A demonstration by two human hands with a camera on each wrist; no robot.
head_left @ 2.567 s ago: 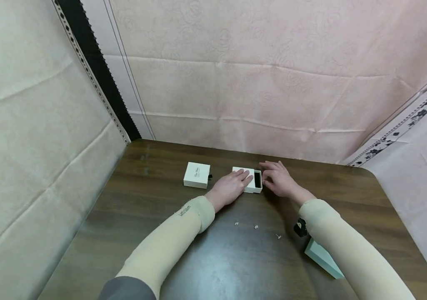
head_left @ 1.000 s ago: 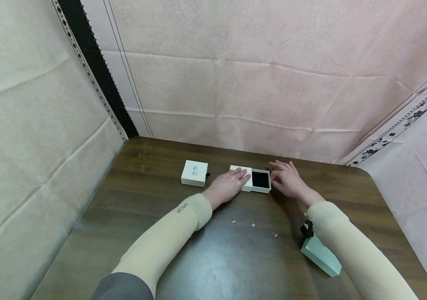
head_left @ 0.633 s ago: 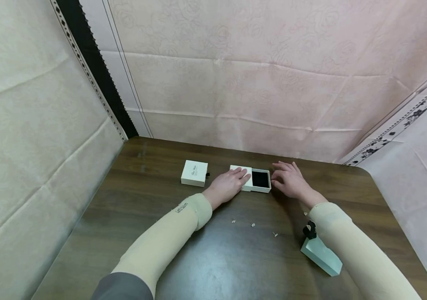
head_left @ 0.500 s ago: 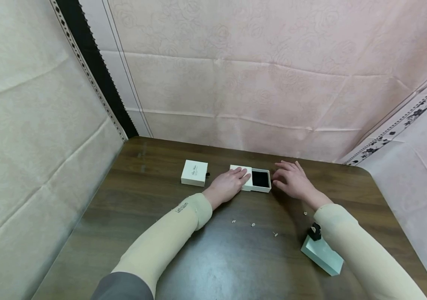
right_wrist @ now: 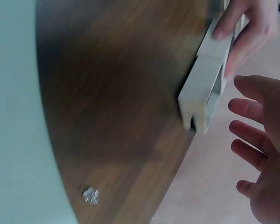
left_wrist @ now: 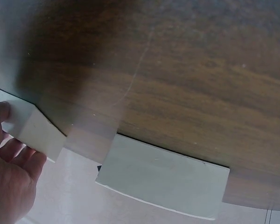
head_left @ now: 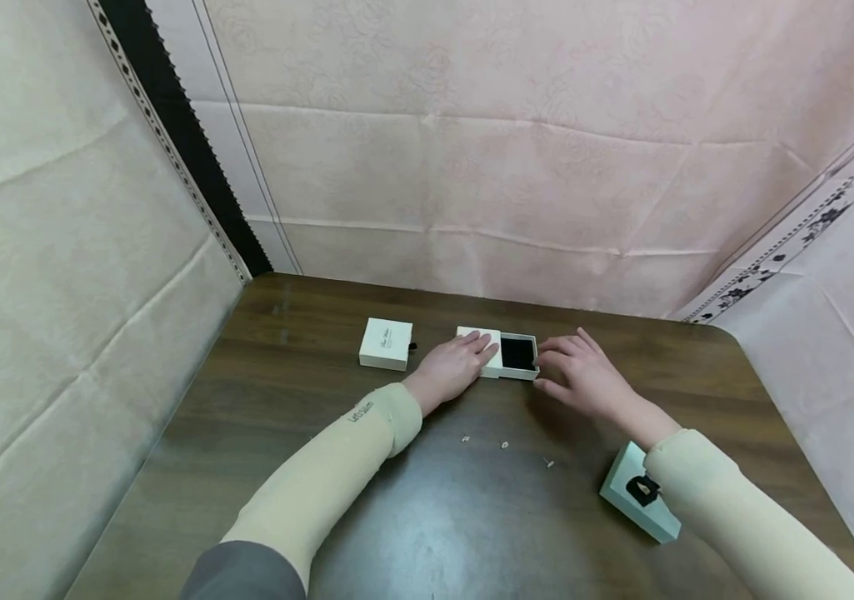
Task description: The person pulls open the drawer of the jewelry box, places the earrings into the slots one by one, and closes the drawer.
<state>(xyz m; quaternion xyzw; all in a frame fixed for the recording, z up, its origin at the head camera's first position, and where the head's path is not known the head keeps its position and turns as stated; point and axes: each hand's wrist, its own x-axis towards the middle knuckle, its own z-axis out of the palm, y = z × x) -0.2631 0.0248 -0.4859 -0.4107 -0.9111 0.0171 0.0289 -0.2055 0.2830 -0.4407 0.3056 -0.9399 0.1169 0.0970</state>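
In the head view, my left hand [head_left: 451, 371] grips the outer sleeve of a white drawer-style gift box [head_left: 493, 369], thumb on the near side and fingers over the far part. The box's drawer [head_left: 520, 375] stands partly out to the right, showing a black lining. Beside the drawer's outer end is my right hand [head_left: 580, 379], its fingers loosely spread. In the right wrist view, my right hand [right_wrist: 270, 135] holds nothing and is apart from the drawer [right_wrist: 196, 95]. Several tiny silvery pieces [head_left: 505, 445] lie on the table; one looks shiny and flower-like [right_wrist: 90, 195].
A second white gift box [head_left: 386, 343], closed and with printed lettering, stands to the left. Under my right forearm lies a mint-green box [head_left: 647, 521]. The brown wooden table [head_left: 307, 392] is bordered by pale cloth walls [head_left: 471, 167].
The drawer has slid farther out to the right, while my left hand stays on the sleeve. My right hand has come off the drawer's end, and its wrist has shifted right and nearer.
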